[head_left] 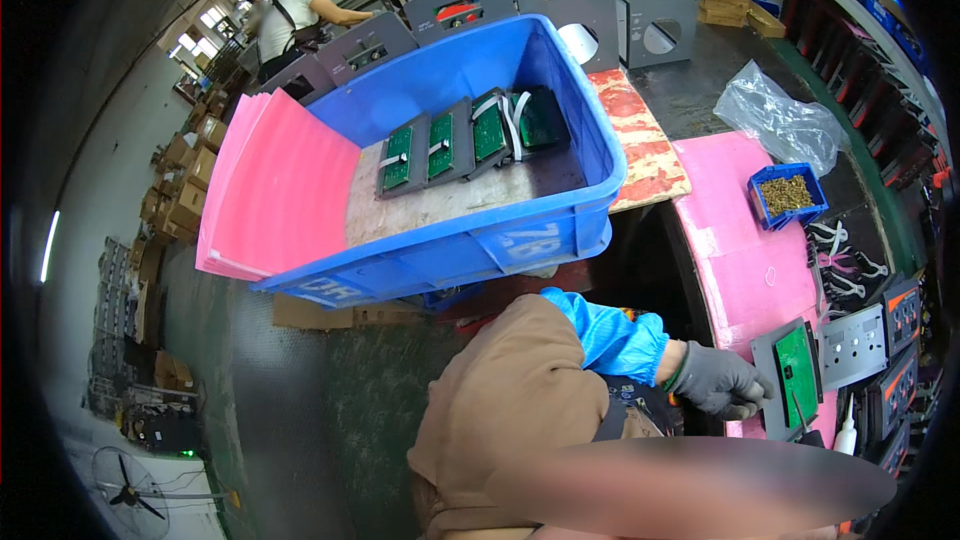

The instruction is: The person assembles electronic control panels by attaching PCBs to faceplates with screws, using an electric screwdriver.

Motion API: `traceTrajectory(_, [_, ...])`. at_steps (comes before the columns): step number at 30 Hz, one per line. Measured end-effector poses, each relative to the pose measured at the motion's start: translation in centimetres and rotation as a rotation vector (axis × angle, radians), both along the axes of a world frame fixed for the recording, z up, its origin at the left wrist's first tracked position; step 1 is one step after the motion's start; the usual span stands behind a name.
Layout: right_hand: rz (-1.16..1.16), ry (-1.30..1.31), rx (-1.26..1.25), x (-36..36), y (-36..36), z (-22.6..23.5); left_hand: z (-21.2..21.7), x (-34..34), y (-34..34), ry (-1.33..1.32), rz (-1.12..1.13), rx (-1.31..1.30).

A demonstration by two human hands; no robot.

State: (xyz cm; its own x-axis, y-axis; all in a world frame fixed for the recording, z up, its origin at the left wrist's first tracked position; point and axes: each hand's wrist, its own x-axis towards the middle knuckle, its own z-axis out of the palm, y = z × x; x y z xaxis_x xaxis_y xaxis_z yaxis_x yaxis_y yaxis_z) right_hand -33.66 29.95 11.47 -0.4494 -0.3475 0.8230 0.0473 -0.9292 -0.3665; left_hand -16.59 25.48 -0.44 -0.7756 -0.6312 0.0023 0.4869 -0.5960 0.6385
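My right hand (722, 381), in a grey glove below a blue sleeve, grips the left edge of a grey metal panel carrying a green circuit board (792, 372). The panel lies on a pink foam sheet (735, 240) on the bench at the right. A white glue bottle (848, 432) stands just right of the panel. My left hand does not show; a blurred pinkish streak crosses the bottom edge. A brown garment (500, 410) fills the lower middle.
A big blue crate (520, 230) holds several grey panels with green boards (440, 145) and a stack of pink foam sheets (275, 190). A small blue bin of screws (787, 195), a clear plastic bag (780, 120) and more panels (855, 345) are at right. Another person (295, 15) works at the back.
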Motion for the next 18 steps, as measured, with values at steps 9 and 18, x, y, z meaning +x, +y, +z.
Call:
traceTrajectory(9, [-0.065,-0.081,0.208,2.2,3.9,-0.9,1.6,0.8,0.5,-0.204,-0.112,0.275])
traceTrajectory(18, [-0.113,0.065,0.072,1.6,3.3,1.1,0.4,-1.8,-1.5,-0.012,-0.152,0.402])
